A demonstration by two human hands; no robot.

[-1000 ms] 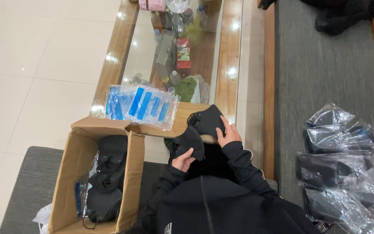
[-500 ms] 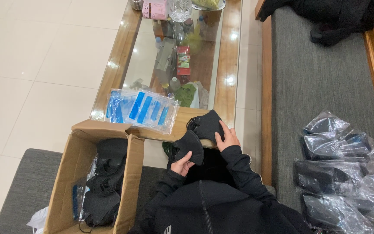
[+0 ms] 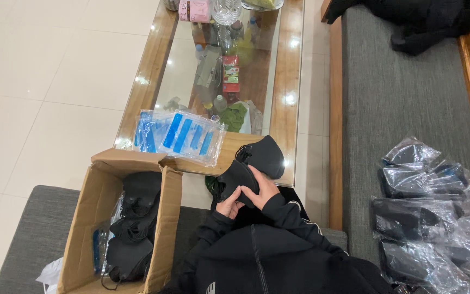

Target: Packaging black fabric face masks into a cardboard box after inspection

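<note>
Both hands meet in front of my chest on black face masks point(image 3: 257, 160). My right hand point(image 3: 261, 188) lies on top of the masks, fingers curled over them. Just below and to the left, my left hand point(image 3: 229, 206) grips their lower edge from underneath. An open cardboard box point(image 3: 91, 218) stands to my left, holding more black masks point(image 3: 134, 218). A pile of clear bags with blue strips point(image 3: 178, 135) lies on the near end of the glass-topped table point(image 3: 292, 92).
Several clear bags packed with black masks point(image 3: 428, 218) lie on the grey sofa point(image 3: 393, 98) to my right. Dark clothing point(image 3: 414, 19) rests at the sofa's far end. Bottles and packets show under the table's glass. The box stands on a grey cushion point(image 3: 28, 234).
The view has shifted slightly; my hands stay on the black masks, with my fingers working over them.
</note>
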